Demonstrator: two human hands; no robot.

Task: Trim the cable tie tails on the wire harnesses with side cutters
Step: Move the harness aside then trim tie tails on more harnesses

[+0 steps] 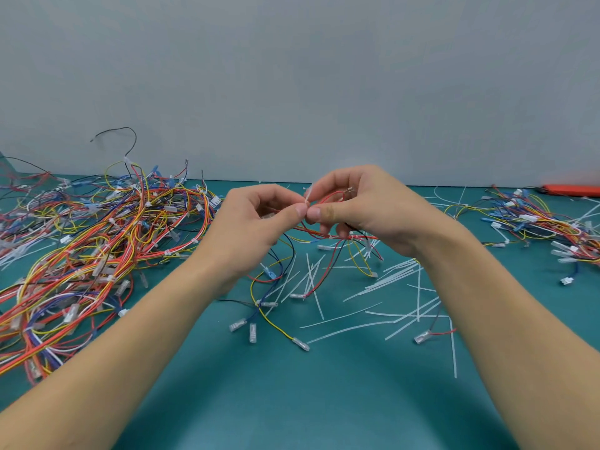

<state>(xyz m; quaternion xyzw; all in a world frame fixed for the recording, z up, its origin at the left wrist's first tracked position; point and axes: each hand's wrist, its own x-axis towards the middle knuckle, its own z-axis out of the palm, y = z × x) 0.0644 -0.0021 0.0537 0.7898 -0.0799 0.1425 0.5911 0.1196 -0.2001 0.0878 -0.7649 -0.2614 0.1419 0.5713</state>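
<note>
Fingers of left hand (256,219) and right hand (360,209) pinch a wire harness (328,233), its cable tie (307,193) mostly hidden.

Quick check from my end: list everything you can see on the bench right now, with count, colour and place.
wire harness: one, red, yellow, blue and black wires, held over mat centre
cable tie tail: one, white, sticking up between the fingertips
harness pile: one large, multicoloured, left
smaller harness pile: one, multicoloured, right
loose white strips: many, mat centre-right
orange object: one, far right edge, partly cut off
mat: one, teal
wall: grey, behind
left hand: pinches the harness
right hand: pinches the harness
</note>
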